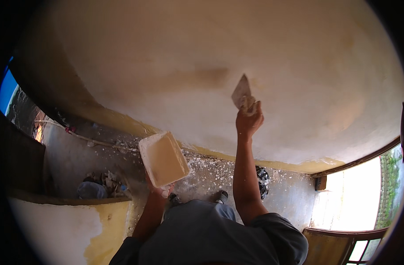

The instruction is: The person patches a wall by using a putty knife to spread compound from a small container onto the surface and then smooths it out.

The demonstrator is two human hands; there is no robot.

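Observation:
My left hand [160, 189] grips the lower end of a pale rectangular container [163, 157], which is tilted toward me and holds a cream-coloured paste or residue. My right hand [250, 117] is raised in front of the wall, closed on a putty knife [241, 88] with a flat, pointed-looking metal blade; its handle and my fingertips are crusted with pale material. The wall [184, 53] is patchy white and tan, with a yellowish band along its foot. I cannot tell if the blade touches it.
The concrete floor [290, 198] is speckled with white debris around my feet. A dark crumpled bag [263, 181] lies by my right arm. A long cord or pipe runs along the left. Rubbish [104, 185] lies behind a low partition [65, 223]. A bright doorway [347, 198] is at right.

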